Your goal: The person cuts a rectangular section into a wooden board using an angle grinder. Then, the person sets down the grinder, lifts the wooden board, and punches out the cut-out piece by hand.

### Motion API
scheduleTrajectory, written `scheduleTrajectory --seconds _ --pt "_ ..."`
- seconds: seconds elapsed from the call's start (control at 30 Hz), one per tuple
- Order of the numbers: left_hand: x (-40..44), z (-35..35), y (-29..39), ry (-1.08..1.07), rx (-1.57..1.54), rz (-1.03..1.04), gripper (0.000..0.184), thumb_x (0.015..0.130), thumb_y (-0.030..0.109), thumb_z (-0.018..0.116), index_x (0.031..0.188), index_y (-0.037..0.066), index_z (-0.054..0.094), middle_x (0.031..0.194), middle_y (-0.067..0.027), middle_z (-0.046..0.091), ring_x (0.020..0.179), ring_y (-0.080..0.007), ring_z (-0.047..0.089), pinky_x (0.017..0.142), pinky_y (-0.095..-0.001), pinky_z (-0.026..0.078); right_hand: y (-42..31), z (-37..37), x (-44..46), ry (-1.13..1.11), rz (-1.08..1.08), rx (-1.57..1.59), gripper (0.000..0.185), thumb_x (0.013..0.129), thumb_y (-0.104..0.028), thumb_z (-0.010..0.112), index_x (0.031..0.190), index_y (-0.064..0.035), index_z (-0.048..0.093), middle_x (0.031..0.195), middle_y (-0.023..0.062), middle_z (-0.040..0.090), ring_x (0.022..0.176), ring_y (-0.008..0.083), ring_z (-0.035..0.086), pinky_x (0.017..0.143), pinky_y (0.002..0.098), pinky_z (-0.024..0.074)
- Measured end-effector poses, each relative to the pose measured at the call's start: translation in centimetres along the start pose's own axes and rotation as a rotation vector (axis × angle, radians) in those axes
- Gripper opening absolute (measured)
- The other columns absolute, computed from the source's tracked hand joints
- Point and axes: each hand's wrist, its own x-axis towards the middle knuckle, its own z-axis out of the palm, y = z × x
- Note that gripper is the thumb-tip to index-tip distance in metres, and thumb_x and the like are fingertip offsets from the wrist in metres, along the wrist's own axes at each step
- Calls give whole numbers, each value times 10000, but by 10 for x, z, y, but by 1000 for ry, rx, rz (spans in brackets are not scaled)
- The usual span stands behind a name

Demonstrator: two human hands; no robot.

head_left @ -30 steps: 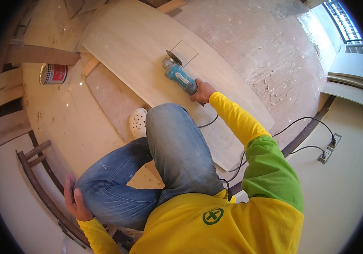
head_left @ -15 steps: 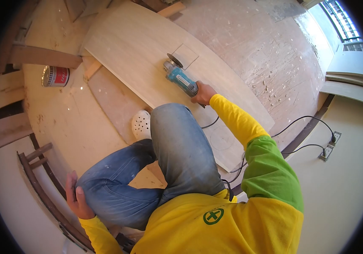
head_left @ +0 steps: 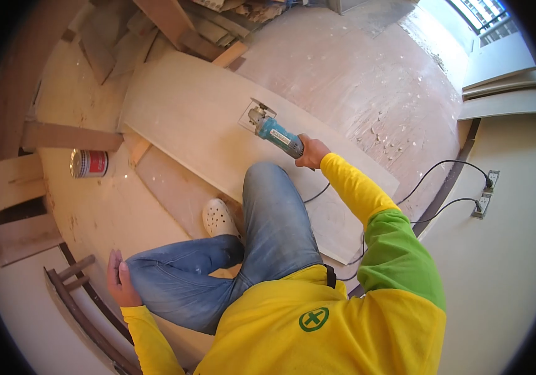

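Observation:
A teal angle grinder (head_left: 280, 136) is gripped by its rear end in my right hand (head_left: 312, 152). Its disc (head_left: 263, 106) is over a square outline marked on a pale wooden board (head_left: 180, 106); whether they touch I cannot tell. A black cord runs from the grinder past my knee. Near the board's lower end, my bent leg covers part of its edge. My left hand (head_left: 121, 279) rests against my other knee, fingers apart and holding nothing.
A red-labelled can (head_left: 89, 163) stands at the left beside a wooden beam (head_left: 71, 137). Scrap wood (head_left: 212, 28) is piled beyond the board. Cords run to wall outlets (head_left: 482, 205) at the right. Debris (head_left: 388, 134) lies on the floor.
The view has tilted, so most things appear lower. My right hand and the grinder have shifted slightly right in view, and the disc now overlaps the marked square. My left hand stays at the knee.

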Motion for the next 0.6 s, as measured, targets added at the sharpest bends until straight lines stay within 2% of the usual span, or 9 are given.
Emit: scheduleTrajectory --seconds 0.07,0.13,0.27,0.37,0.43,0.47,0.53,0.6 --pt "7 3 1 -1 16 -14 486 1017 193 510 1421 -71 455 1393 -240 542 1320 -301 507 1121 -379 360 6 -1 9 -32 46 5 646 673 -267 763 1247 -65 547 967 218 701 845 361 691 792 424 550" --pt "16 6 2 -3 48 -43 490 1018 194 510 1426 -70 449 1396 -246 536 1318 -298 509 1120 -375 361 17 4 25 62 -59 0 565 679 -276 748 1174 -78 561 848 212 696 733 354 693 706 432 558" --pt "21 6 5 -27 93 -58 500 1022 220 503 1425 -70 449 1406 -238 531 1305 -298 520 1111 -375 371 25 8 45 52 -83 22 571 676 -276 746 1177 -77 559 855 216 695 733 360 692 705 438 558" --pt "10 8 11 16 214 -33 514 1030 251 472 1435 -64 438 1457 -232 481 1326 -311 487 1124 -391 348 28 8 55 25 -70 41 577 670 -280 748 1175 -74 560 870 220 695 775 377 691 731 450 555" --pt "-8 11 6 108 357 -26 565 1035 311 437 1467 -50 392 1513 -222 409 1359 -326 433 1143 -408 310 33 12 59 27 -116 16 634 675 -276 751 1237 -65 546 932 229 695 819 369 691 761 438 554" --pt "-14 18 11 103 364 -26 565 1035 311 437 1467 -50 392 1513 -222 409 1359 -326 433 1143 -408 310 35 14 61 23 -113 23 634 675 -276 751 1237 -65 546 932 229 695 819 369 691 761 438 554" --pt "-28 31 19 234 280 -111 614 1029 355 429 1494 -36 345 1531 -218 366 1370 -324 400 1154 -408 284 37 17 63 24 -125 -5 637 677 -279 748 1241 -64 544 926 234 693 815 375 690 765 438 553" --pt "-28 36 23 236 217 -129 632 1023 374 437 1496 -34 338 1522 -214 372 1361 -320 408 1150 -404 291 37 17 65 17 -98 4 613 669 -287 751 1207 -69 554 935 238 693 855 396 682 785 449 548"
